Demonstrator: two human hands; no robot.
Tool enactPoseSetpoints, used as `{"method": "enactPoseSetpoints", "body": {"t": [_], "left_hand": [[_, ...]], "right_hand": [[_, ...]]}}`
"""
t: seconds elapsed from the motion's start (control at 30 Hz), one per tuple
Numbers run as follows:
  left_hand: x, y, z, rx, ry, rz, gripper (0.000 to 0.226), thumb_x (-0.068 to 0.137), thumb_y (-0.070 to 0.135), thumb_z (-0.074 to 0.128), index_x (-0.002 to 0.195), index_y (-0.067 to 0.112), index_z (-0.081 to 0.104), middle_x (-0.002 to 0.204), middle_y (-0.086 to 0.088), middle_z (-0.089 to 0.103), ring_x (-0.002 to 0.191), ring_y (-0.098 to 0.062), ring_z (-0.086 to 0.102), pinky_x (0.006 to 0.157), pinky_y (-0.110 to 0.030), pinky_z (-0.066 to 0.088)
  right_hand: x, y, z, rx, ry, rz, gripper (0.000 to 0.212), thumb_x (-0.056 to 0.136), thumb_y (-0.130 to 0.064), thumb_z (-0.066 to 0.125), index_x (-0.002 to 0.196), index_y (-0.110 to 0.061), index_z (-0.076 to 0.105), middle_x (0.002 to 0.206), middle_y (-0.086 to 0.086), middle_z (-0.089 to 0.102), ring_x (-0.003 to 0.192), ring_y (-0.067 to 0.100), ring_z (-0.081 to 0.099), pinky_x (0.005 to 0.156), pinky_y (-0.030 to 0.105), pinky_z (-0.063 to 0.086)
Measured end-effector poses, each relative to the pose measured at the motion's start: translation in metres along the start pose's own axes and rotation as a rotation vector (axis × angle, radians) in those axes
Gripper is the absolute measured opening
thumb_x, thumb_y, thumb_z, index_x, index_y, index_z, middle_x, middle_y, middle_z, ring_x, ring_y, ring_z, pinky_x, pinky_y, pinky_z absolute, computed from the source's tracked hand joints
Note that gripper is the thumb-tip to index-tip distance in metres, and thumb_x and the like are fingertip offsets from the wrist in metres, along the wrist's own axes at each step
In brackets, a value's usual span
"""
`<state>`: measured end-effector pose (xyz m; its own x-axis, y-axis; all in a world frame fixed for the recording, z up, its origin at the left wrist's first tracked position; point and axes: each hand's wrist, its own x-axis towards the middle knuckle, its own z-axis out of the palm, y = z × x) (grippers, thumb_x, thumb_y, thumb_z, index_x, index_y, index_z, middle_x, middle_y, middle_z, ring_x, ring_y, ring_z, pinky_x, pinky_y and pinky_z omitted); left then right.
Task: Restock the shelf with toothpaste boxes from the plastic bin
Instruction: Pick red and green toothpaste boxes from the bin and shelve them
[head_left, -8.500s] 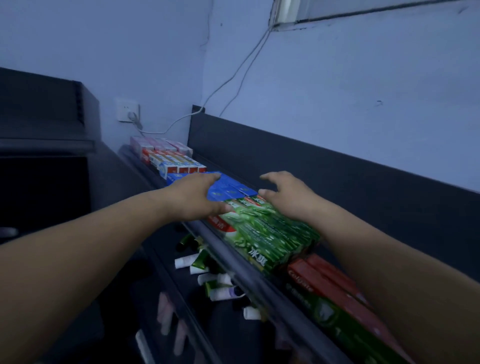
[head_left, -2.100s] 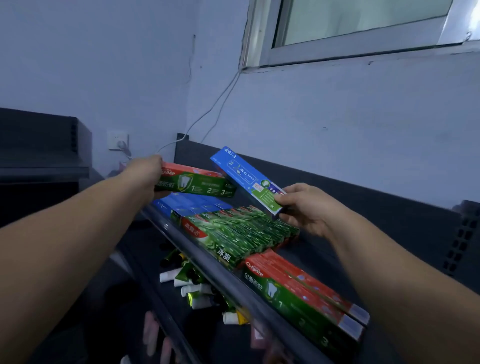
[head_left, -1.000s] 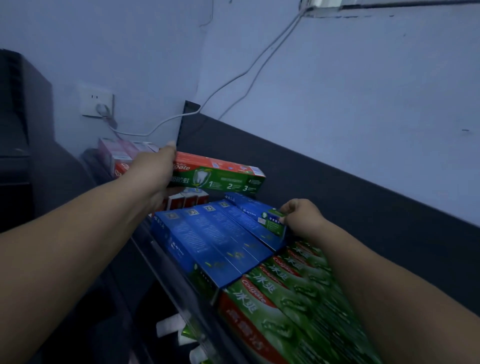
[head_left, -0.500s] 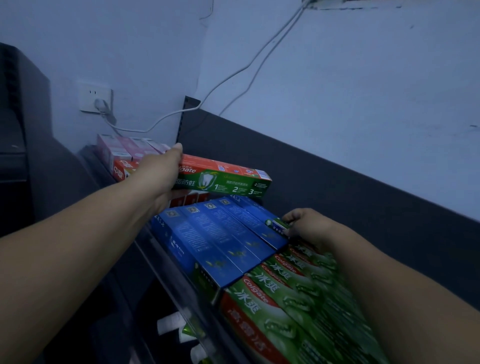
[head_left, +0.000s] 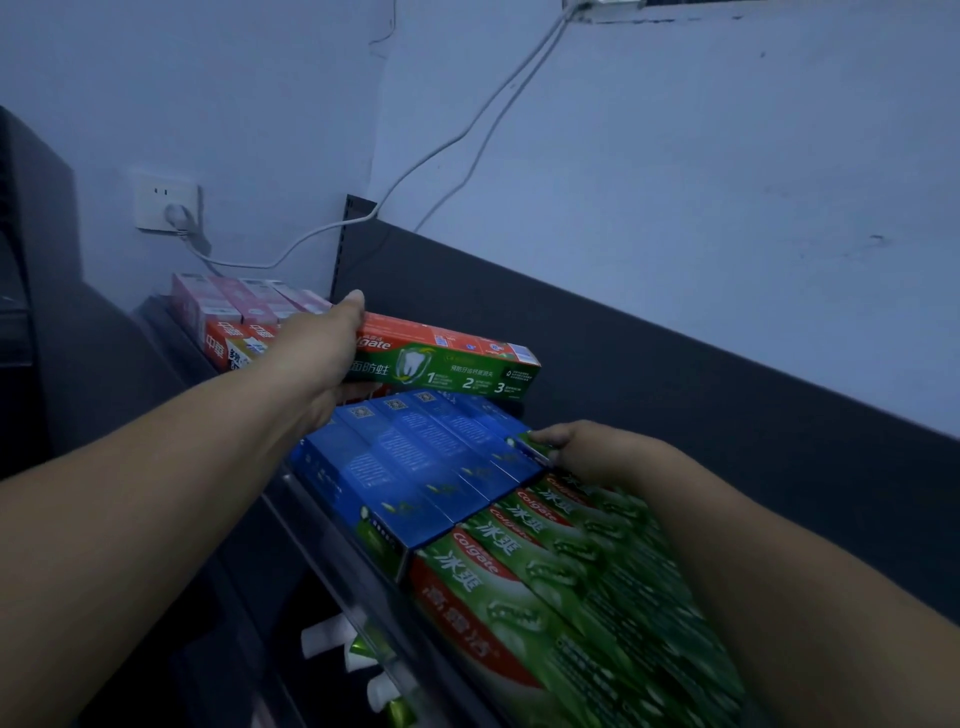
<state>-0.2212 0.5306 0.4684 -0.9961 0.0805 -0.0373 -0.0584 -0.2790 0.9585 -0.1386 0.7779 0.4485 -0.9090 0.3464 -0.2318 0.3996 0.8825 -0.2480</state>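
My left hand (head_left: 322, 353) grips the left end of a red-and-green Colgate box (head_left: 457, 366) and holds it level above the shelf's blue boxes. My right hand (head_left: 587, 449) holds the near end of a blue toothpaste box (head_left: 498, 431), which lies flat at the right of the row of blue boxes (head_left: 400, 467), against the back panel. Green Colgate boxes (head_left: 545, 577) lie side by side nearer to me. The plastic bin is out of view.
Pink boxes (head_left: 239, 301) and red-orange boxes (head_left: 228, 343) fill the far end of the shelf. A dark back panel (head_left: 675, 389) runs behind the row. A wall socket (head_left: 166, 208) with a white cable is above. Loose tubes (head_left: 332, 639) lie on the lower shelf.
My right hand has lowered the blue box from mid-air into the row of blue boxes. My left hand has kept the red-and-green box raised, with little movement in the last second.
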Motion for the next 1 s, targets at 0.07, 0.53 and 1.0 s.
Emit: {"method": "enactPoseSetpoints", "body": {"t": [0.07,0.53,1.0], "left_hand": [[-0.004,0.002,0.002,0.002,-0.006,0.001,0.029,0.096,0.041,0.050,0.096,0.012,0.052,0.083,-0.006,0.061,0.071,-0.018,0.063,0.042,-0.026,0.054],[-0.057,0.026,0.034,-0.017,-0.151,0.005,0.030,0.094,0.043,0.053,0.085,0.014,0.050,0.084,-0.009,0.061,0.069,-0.021,0.062,0.041,-0.030,0.053],[-0.162,0.009,0.112,0.100,-0.399,-0.200,0.046,0.091,0.062,0.042,0.090,0.016,0.045,0.086,-0.007,0.060,0.071,-0.020,0.062,0.044,-0.034,0.055]], "right_hand": [[-0.009,-0.004,0.001,-0.056,-0.025,-0.017,0.046,0.104,-0.028,0.039,0.150,-0.034,0.034,0.158,0.000,0.029,0.141,0.024,0.032,0.112,0.036,0.026],[-0.096,0.033,-0.034,0.821,0.182,-0.091,0.053,0.094,-0.008,0.059,0.141,-0.024,0.041,0.125,0.004,0.061,0.106,0.023,0.064,0.081,0.036,0.056],[-0.215,0.133,-0.038,1.122,0.322,-0.061,0.033,0.097,-0.007,0.053,0.130,-0.014,0.053,0.112,0.014,0.063,0.085,0.023,0.065,0.056,0.023,0.055]]}}
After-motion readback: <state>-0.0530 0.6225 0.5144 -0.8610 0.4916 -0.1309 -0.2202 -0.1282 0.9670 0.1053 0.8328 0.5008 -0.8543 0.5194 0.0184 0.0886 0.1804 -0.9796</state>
